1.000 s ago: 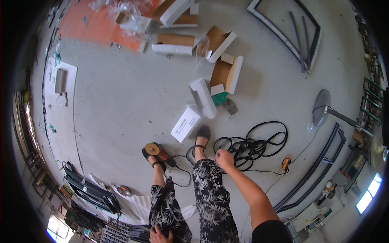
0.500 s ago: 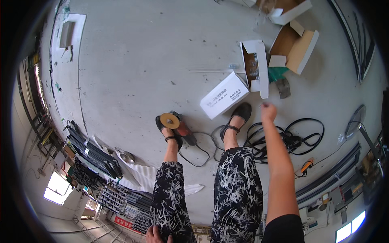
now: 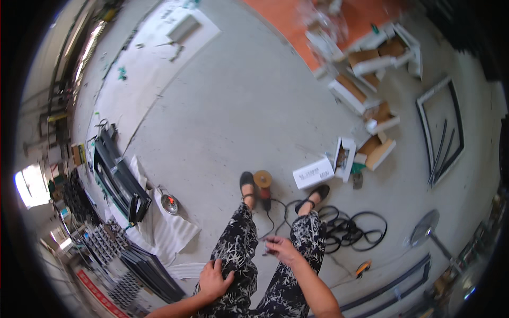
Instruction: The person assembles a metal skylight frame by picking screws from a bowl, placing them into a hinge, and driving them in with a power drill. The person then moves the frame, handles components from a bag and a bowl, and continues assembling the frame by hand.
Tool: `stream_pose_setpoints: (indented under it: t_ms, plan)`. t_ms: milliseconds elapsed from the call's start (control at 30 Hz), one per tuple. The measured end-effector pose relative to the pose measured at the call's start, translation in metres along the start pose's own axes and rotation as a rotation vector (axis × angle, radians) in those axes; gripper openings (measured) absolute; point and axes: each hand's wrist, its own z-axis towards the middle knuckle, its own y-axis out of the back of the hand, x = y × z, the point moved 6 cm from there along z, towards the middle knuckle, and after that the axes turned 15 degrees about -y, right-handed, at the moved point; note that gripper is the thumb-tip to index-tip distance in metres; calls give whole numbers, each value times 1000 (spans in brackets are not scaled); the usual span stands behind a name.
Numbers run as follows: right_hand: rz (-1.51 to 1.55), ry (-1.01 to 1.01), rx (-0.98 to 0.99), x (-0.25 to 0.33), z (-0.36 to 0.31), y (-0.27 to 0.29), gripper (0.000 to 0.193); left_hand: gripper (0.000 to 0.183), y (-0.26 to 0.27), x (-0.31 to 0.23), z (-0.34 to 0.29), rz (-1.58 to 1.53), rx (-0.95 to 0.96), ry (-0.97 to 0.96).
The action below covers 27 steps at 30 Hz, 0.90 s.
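Observation:
My left hand [image 3: 214,280] rests on my patterned trouser leg, fingers loosely spread and holding nothing. My right hand [image 3: 284,249] is raised between my knees, its fingers pinched together; something small and blurred may be between the tips, but I cannot make it out. Below it on the floor, beside my left shoe, lies an angle grinder [image 3: 265,197] with a tan disc [image 3: 262,178]. A closed white box [image 3: 313,173] lies just beyond my right shoe. An opened white box [image 3: 344,158] with small parts inside sits at its right.
A coiled black strap [image 3: 366,230] lies to the right, near an orange-handled tool [image 3: 363,267]. Several opened cartons [image 3: 349,94] lead toward an orange floor area [image 3: 286,24]. Dark frame profiles [image 3: 119,177] and a metal bowl [image 3: 169,203] are at the left. A fan [image 3: 426,228] stands at right.
My right hand has drawn back from near the boxes to between my knees. My left hand now shows more fully on my leg. The view has swung, bringing more floor and cartons in.

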Motion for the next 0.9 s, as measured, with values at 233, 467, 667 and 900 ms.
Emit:
stream_pose_setpoints:
  t_ms: [233,467,667,900]
  plan:
    - [-218,28,183,-78,-62,-175,12,48,6,37,-56,-234,-131,64]
    - [-667,-254,92,-138,-109,-233,9,32,-63,53,-145,-500,-353,230]
    - [-1039,-427,-201,-165,-151,-190,19,43,-135,83,-260,-763,-529,515]
    - [-1433,-273,-411,-266,-123,-259,19,43,-189,140,-339,-681,-582,477]
